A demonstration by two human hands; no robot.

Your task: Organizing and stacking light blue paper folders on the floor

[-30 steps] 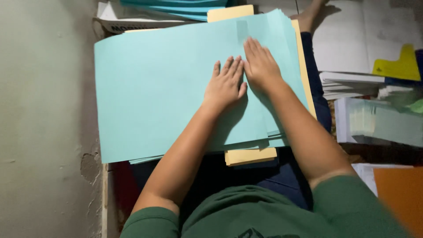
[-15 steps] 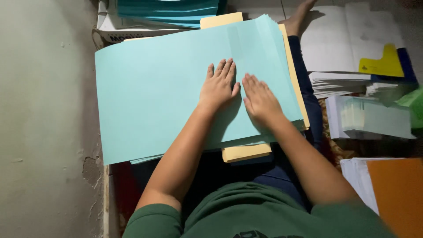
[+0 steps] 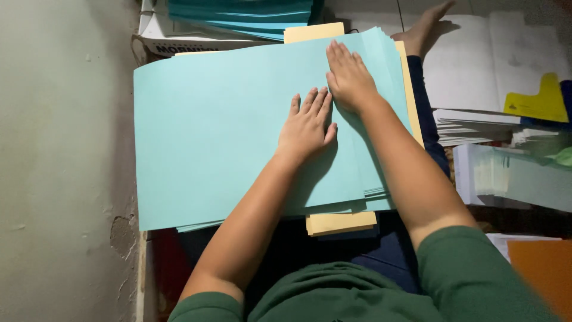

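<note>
A grey wall (image 3: 59,149) fills the left. Beside it, a stack of light blue paper sheets (image 3: 202,137) lies across the person's lap on a yellow board (image 3: 339,222). The left hand (image 3: 307,125) rests flat and open on the top sheet; the right hand (image 3: 348,77), likewise unclenched, presses just beyond it. Behind, a white box (image 3: 179,39) holds what may be teal sheets (image 3: 238,15). Rightward lie a yellow tabbed divider (image 3: 536,101) and an orange sheet (image 3: 542,268).

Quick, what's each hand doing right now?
Left hand: open, flat on the light blue paper.
Right hand: open, flat on the same paper.
</note>
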